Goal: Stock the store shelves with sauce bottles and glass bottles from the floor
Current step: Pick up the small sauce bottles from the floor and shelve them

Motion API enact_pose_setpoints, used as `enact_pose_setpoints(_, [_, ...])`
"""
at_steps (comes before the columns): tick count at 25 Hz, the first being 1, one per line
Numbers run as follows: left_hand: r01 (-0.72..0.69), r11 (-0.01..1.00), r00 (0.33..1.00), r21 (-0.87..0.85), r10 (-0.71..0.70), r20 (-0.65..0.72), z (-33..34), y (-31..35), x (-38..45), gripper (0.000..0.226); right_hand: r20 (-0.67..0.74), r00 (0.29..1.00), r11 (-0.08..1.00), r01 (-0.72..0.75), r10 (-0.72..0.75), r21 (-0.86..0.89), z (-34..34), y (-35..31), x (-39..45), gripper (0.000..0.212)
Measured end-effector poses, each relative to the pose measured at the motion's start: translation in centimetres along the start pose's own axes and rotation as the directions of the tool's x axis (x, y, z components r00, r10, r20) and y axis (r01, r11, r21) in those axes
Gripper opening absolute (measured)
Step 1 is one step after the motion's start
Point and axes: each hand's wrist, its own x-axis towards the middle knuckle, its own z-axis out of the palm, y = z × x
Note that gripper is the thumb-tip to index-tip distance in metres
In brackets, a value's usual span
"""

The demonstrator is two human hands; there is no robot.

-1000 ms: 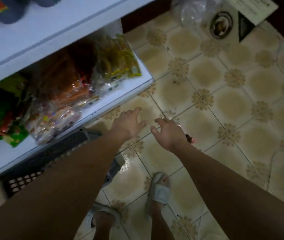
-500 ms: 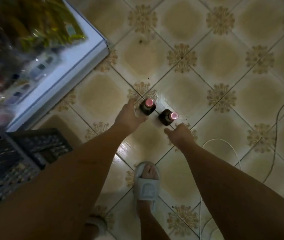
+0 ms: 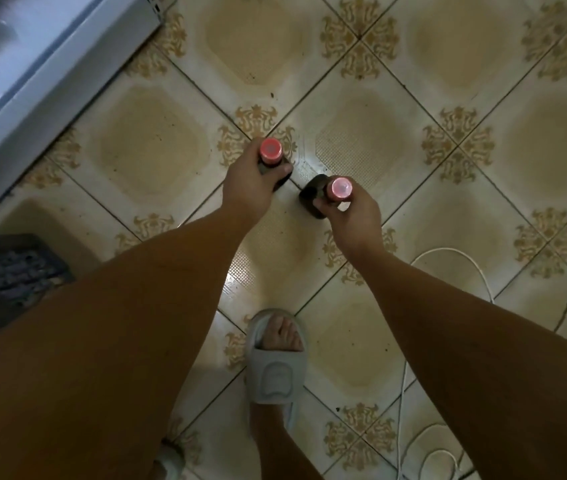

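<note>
Two dark sauce bottles with pink-red caps stand on the tiled floor, seen from above. My left hand (image 3: 249,181) grips the neck of the left bottle (image 3: 270,154), fingers curled round it just below the cap. My right hand (image 3: 353,211) grips the neck of the right bottle (image 3: 337,188); its dark body shows to the left of my fingers. The bottles are close together but apart. The white store shelf (image 3: 33,71) lies at the upper left.
A dark plastic crate (image 3: 5,271) sits on the floor at the left under the shelf edge. White cables (image 3: 483,271) trail over the tiles at the right. My foot in a grey slipper (image 3: 275,358) stands below the bottles.
My view swung down from the shelf to the floor. Both hands reached the two bottles and closed round their necks.
</note>
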Motion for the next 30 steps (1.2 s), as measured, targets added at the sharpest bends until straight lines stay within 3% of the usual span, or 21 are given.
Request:
enact_pose_setpoints(7, [0.068,0.997,0.998,0.021,-0.068,-0.010,-4.2,1.3,-1.4,0.039,0.085,0.996,0.992,0.022,-0.011,-0.125,-1.8,-4.2,1.3,0.034])
enact_pose_setpoints(18, [-0.031,0.993,0.998,0.114,0.037,-0.054,-17.1,11.1,-5.6,0.043,0.194,0.961,0.967,0.222,-0.197,-0.121,-5.3,-19.4,-1.9,0.038])
enact_pose_setpoints(30, [-0.070,0.973,0.991,0.222,0.093,-0.099,-33.2,18.6,-10.7,0.047,0.413,0.806,0.815,0.539,-0.425,-0.213,-2.1,-39.3,-5.7,0.030])
